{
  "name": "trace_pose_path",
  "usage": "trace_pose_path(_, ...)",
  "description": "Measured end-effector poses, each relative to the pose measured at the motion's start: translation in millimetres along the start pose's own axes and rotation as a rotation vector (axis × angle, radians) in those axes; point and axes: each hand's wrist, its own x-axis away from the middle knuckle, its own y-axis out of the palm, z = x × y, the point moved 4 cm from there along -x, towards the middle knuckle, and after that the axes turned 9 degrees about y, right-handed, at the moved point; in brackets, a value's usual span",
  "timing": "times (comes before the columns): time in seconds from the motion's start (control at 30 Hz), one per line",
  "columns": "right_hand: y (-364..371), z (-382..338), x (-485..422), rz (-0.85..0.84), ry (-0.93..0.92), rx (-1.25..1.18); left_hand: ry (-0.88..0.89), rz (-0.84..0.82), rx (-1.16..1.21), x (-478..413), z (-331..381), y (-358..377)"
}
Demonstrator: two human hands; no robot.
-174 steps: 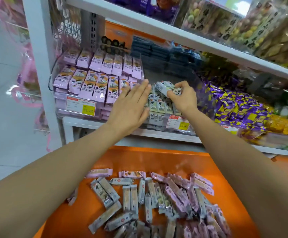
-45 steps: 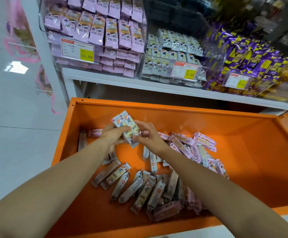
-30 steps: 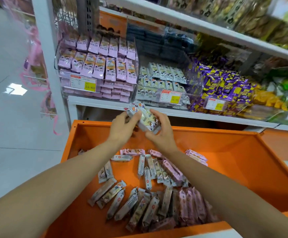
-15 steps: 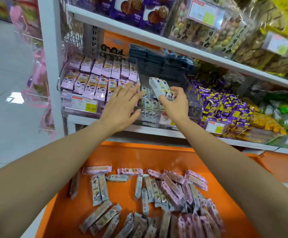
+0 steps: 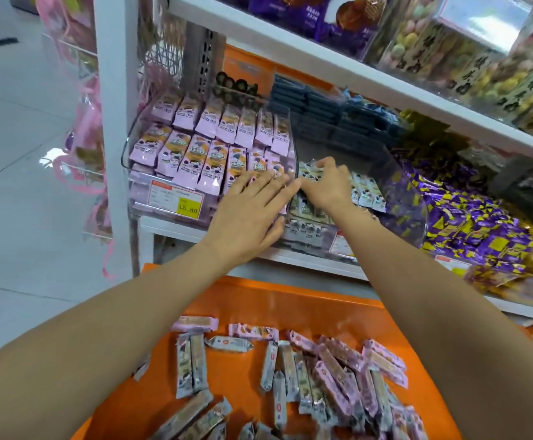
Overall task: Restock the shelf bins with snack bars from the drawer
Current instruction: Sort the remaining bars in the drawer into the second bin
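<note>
Mid-placement, judging by the pose. Bracing the clear wall between pink bin and grey bin with the left hand, fingers straight and flat against it. Probably done to steady the wall and keep the pink rows from tipping across. Reaching into the grey bin with the right hand, fingers bent down over a few grey bars at the bin's left side. Cannot tell whether gripping them or only pressing them into the row. Hands close together, right thumb nearly touching left fingertips. Apparently standing bars up in rows to match the stock already there.

Below the shelf: open orange drawer with many loose bars, grey and pink mixed, lying flat. Far from finished, judged from that pile. Room visible behind the grey rows.

Next, likely: letting go, then down to the drawer for another handful. Risk: toppling stood rows when pulling out.
</note>
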Motion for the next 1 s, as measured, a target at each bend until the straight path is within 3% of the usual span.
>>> trace_pose_path(0.2, -0.5, 2.6, -7.9, -0.007, -0.116, 0.161, 0.011, -0.002, -0.032, -0.5, -0.5, 2.4)
trace_pose_path(0.4, -4.1, 16.7, -12.7, -0.282, -0.375, 0.081, 0.013, 0.007, -0.049, -0.3, -0.4, 3.0)
trace_pose_path(0.8, 14.8, 7.4, -22.2, -0.075, -0.273, 0.196, 0.006, -0.033, -0.046, 0.1, 0.8, 4.7)
trace_pose_path(1.0, -0.1, 3.9, -4.7, -0.091, -0.310, 0.014, -0.017, -0.077, -0.003, 1.3, 4.2, -0.8)
